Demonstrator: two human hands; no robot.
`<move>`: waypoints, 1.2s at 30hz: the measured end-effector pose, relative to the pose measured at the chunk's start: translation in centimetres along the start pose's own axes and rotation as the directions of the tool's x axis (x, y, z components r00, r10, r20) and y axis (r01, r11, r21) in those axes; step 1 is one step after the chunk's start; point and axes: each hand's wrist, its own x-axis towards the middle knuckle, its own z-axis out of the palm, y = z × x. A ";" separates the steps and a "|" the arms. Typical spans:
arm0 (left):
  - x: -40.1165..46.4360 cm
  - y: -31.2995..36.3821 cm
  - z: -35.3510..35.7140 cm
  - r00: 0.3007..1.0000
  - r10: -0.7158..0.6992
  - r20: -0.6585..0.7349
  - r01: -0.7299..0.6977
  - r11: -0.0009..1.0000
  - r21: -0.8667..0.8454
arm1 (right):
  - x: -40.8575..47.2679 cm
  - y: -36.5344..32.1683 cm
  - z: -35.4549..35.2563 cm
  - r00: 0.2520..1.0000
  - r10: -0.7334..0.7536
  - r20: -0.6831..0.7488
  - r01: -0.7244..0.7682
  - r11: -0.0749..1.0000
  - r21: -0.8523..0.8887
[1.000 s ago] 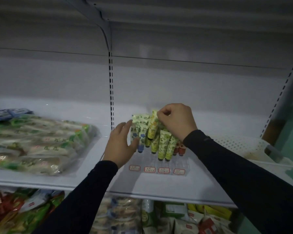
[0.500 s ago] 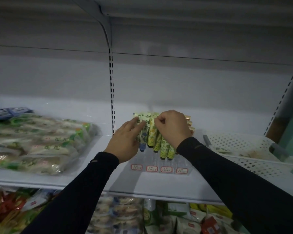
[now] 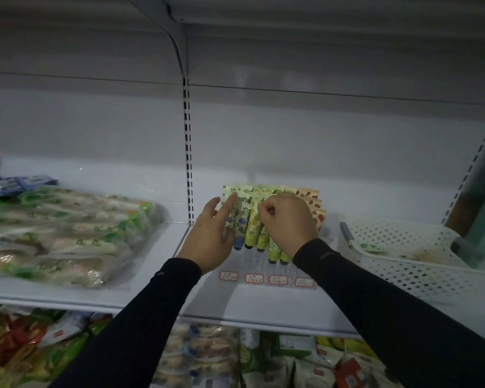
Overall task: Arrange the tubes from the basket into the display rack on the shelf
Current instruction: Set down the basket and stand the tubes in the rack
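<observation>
Your L hand lies w/ fingers straight, index fingertip touching the top of the leftmost tubes in the display rack; nothing gripped. Your R hand is curled into a fist over the middle rows, thumb & fingers pinching the top of a yellow-green tube that stands cap-down in the rack. The rack is clear plastic, sits on the white shelf between your forearms, w/ four red-edged labels along its front. Tubes stand upright, packed in rows: blue-print at L, yellow-green mid, orange-brown at R rear. White perforated basket sits on the shelf just R of the rack; one green tube lies inside near its L end. Clear-wrapped food packs lie on the shelf well L. More packaged goods on the shelf below.
</observation>
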 end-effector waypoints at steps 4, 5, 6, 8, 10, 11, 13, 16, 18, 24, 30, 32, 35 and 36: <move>0.2 -0.1 0.5 0.999 0.050 0.003 -0.050 0.996 0.079 | 0.0 -0.2 0.1 1.000 0.006 -0.021 -0.007 0.999 -0.035; 0.3 -0.1 0.5 0.998 0.060 0.004 -0.060 0.993 0.098 | 0.0 -0.2 0.0 0.999 0.011 -0.035 -0.012 0.999 -0.029; 0.4 -0.1 0.4 0.998 0.065 0.006 -0.065 0.991 0.113 | 0.1 -0.3 -0.2 0.998 0.020 -0.054 -0.021 1.000 -0.020; 0.4 -0.1 0.3 0.998 0.061 0.019 -0.063 0.989 0.132 | 0.0 -0.5 -0.3 0.996 0.031 -0.086 -0.032 0.999 -0.013; 0.2 0.0 0.4 0.998 0.052 0.034 -0.056 0.991 0.121 | -0.4 -0.7 -0.3 0.996 0.017 -0.090 -0.019 1.000 -0.015; 0.2 0.0 0.4 0.998 0.051 0.037 -0.055 0.992 0.113 | -0.6 -0.7 -0.2 0.996 0.011 -0.090 -0.012 1.000 -0.007; 0.2 0.1 0.3 0.998 0.050 0.040 -0.054 0.992 0.110 | -0.8 -0.7 0.1 0.995 0.004 -0.105 -0.003 1.000 0.009; 0.2 0.2 0.1 0.998 0.049 0.037 -0.053 0.992 0.117 | -0.7 -0.5 0.0 0.989 -0.001 -0.146 0.005 1.000 0.031; 0.3 0.2 0.1 0.998 0.052 0.035 -0.056 0.991 0.120 | -0.4 -0.6 -0.5 0.985 -0.003 -0.174 0.012 0.999 0.051; 0.7 0.1 0.3 0.996 0.085 0.035 -0.090 0.979 0.181 | -0.1 -0.6 -0.6 0.987 -0.011 -0.158 0.018 0.999 0.046; 0.9 0.8 0.1 0.996 0.083 0.036 -0.088 0.979 0.182 | -0.5 -0.5 0.5 0.994 -0.020 -0.112 0.024 0.999 0.030; 0.9 0.8 0.2 0.995 0.090 0.032 -0.094 0.981 0.168 | -0.5 -0.7 0.9 0.994 -0.027 -0.103 0.026 1.000 -0.007; 0.8 0.7 0.2 0.995 0.092 0.023 -0.095 0.984 0.153 | -0.6 -0.7 1.3 0.996 -0.031 -0.079 0.029 0.999 -0.026; 0.8 0.7 0.3 0.996 0.090 0.023 -0.092 0.984 0.151 | -0.6 -0.6 1.3 0.996 -0.034 -0.080 0.032 0.999 -0.030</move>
